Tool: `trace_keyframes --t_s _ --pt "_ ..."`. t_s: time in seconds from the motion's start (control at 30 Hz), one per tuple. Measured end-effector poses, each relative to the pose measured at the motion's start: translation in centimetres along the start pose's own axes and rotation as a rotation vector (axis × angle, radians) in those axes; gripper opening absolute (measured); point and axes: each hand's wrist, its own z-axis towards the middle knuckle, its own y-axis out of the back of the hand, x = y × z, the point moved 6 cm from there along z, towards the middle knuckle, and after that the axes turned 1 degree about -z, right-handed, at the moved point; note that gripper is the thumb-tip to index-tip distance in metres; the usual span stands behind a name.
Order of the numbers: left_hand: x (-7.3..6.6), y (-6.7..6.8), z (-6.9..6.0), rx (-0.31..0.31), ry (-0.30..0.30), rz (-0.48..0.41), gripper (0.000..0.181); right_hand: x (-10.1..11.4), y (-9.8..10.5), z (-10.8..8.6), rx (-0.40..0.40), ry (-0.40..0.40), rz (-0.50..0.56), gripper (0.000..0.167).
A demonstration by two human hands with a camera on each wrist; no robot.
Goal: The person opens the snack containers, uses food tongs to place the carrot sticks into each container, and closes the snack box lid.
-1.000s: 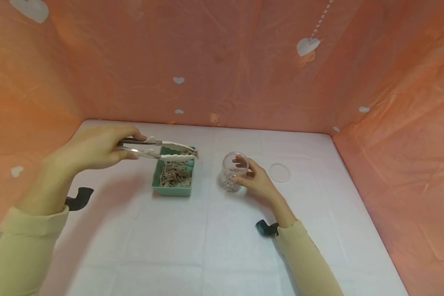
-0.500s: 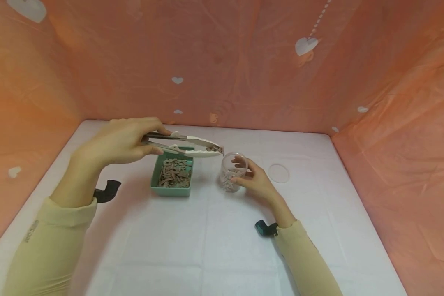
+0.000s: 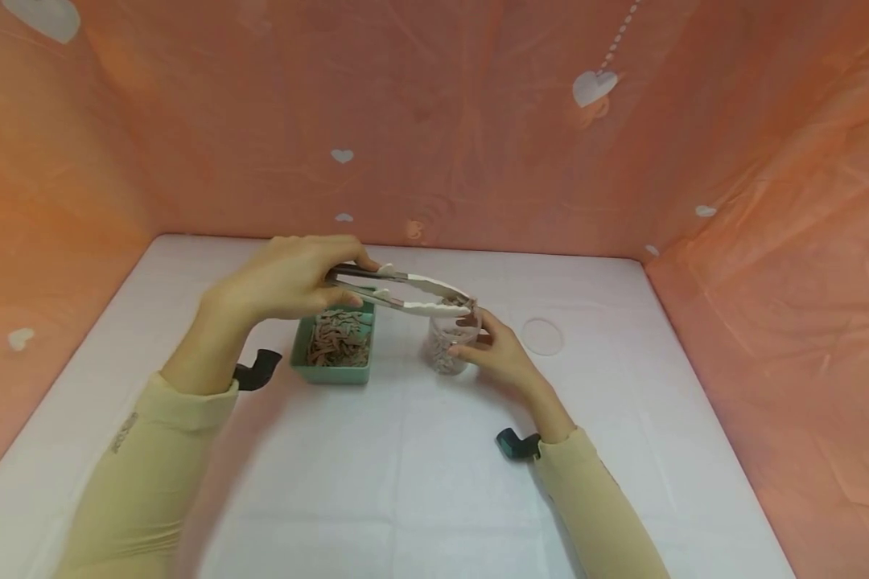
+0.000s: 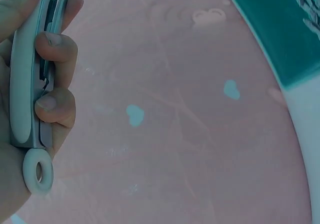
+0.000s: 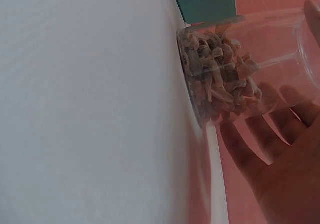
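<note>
My left hand point(image 3: 297, 277) grips the metal handles of a pair of tongs point(image 3: 427, 309) with pale tips. Curled fingers around the handle and the ring at its end show in the left wrist view. A few brown dried strips sit between the tong tips, over the mouth of a clear jar point(image 3: 445, 358). My right hand point(image 3: 510, 360) holds that upright jar from the right, thumb on the near side, fingers behind. Brown dried pieces point(image 5: 215, 74) fill the jar's lower part. Left of it stands a green tray point(image 3: 333, 375) with more dried strips point(image 3: 339, 338).
A clear round lid or ring point(image 3: 542, 336) lies on the white tablecloth point(image 3: 376, 474), right of the jar. Orange sheeting point(image 3: 434, 121) with pale hearts rises behind the table and at both sides. Black wrist mounts point(image 3: 259, 370) stick out from the sleeves.
My left hand has carried the tongs and strips rightward, from above the green tray to over the jar's mouth. My right hand and the jar have stayed in place.
</note>
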Motion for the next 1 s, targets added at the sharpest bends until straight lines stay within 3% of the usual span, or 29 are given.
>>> trace_keyframes --t_s 0.3,0.57,1.0 --pt "0.3 -0.8 0.7 0.013 0.000 0.015 0.038 0.0 -0.1 0.1 0.002 0.006 -0.011 0.065" --pt "0.3 -1.4 1.0 0.060 0.016 0.023 0.037 0.1 -0.2 0.0 0.011 -0.004 -0.028 0.070" --pt "0.6 -1.5 1.3 0.087 0.030 0.005 0.037 0.1 -0.2 0.0 0.012 -0.009 -0.020 0.075"
